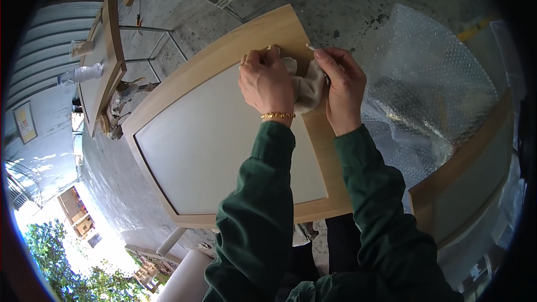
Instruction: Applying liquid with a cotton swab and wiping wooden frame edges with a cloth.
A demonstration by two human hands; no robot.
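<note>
A wooden framed panel [307, 212] with a pale grey inset lies in front of me. Over its far right corner, a crumpled beige cloth [309, 88] sits between my hands, touching both. My left hand [265, 83], with a gold bead bracelet at the wrist, rests on the far part of the frame. Its fingers are curled closed, and what they hold is hidden. At the panel's right edge, my right hand [344, 85] is closed, thumb and forefinger pinching a small white piece [311, 47]. Whether that piece belongs to the cloth cannot be made out.
Bubble wrap [425, 72] spreads to the right, over the concrete floor [347, 0]. Another wood-framed panel [447, 182] stands at the lower right. At the left, a similar panel [114, 50] leans beside a metal stand [154, 31]. A plastic bottle [89, 72] lies on that panel.
</note>
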